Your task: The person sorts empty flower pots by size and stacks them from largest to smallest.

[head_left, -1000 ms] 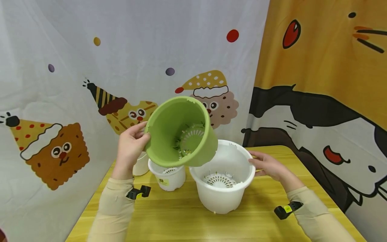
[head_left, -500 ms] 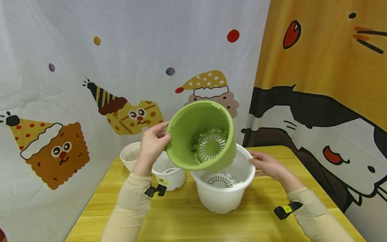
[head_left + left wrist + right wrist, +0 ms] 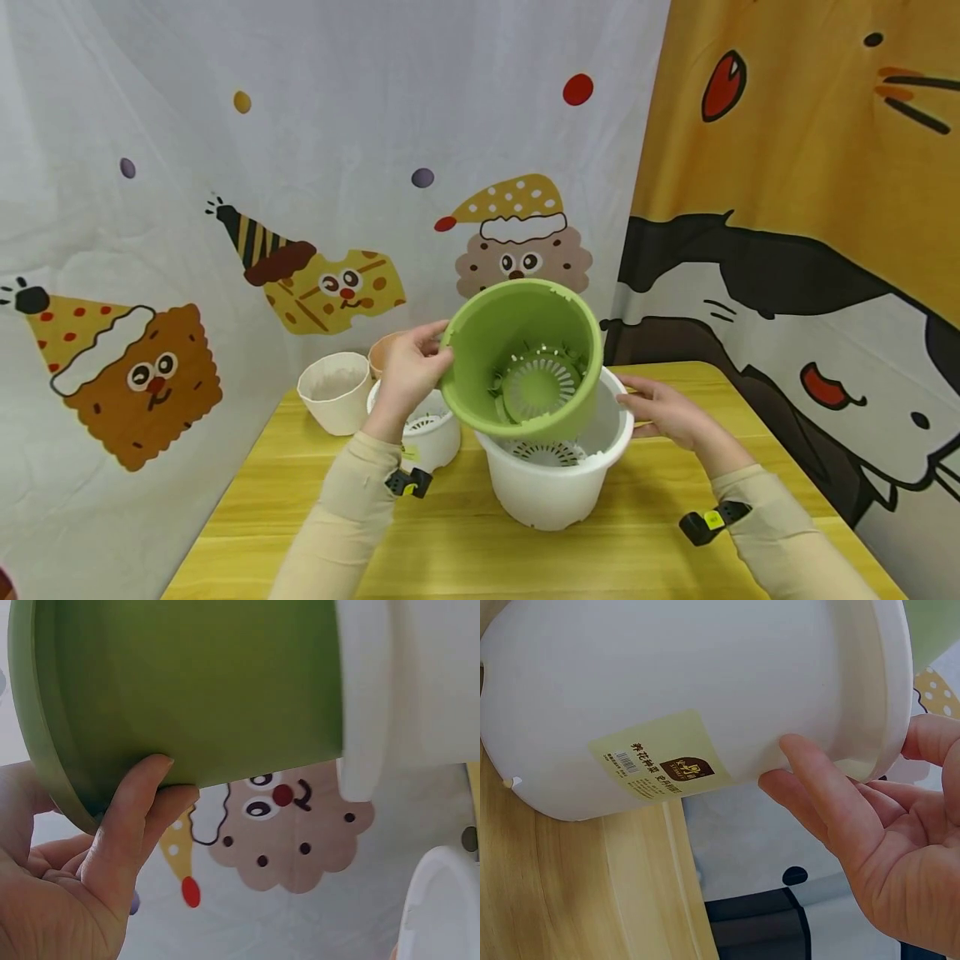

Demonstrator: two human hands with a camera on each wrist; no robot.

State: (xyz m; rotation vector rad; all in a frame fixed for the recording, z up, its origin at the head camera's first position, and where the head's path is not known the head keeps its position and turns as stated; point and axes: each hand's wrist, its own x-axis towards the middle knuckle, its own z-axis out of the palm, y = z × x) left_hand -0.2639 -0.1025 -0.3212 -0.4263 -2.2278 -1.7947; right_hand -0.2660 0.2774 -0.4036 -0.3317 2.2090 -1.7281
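My left hand (image 3: 408,367) pinches the left rim of a green plastic flower pot (image 3: 480,367), thumb outside. The pot leans with its mouth toward me, its slotted base inside, its lower part overlapping the mouth of a larger-looking white flower pot (image 3: 547,500). The white pot stands on the table, and drain slots show in its floor. On its right rim my right hand (image 3: 667,410) keeps a grip; in the right wrist view thumb and fingers (image 3: 817,787) straddle that rim, near a yellow-green label (image 3: 664,761). In the left wrist view the green wall (image 3: 202,690) meets the white rim (image 3: 364,705).
Left of the white pot stands a smaller white pot (image 3: 435,450), partly behind my left hand. Farther left are a cream pot (image 3: 337,404) and an orange pot (image 3: 381,352). The wooden table (image 3: 465,558) ends at a printed curtain (image 3: 300,100).
My left hand has carried the green pot to the right and lower, from beside the white pot to over its mouth. The cream and orange pots have come into view. The right hand stays put.
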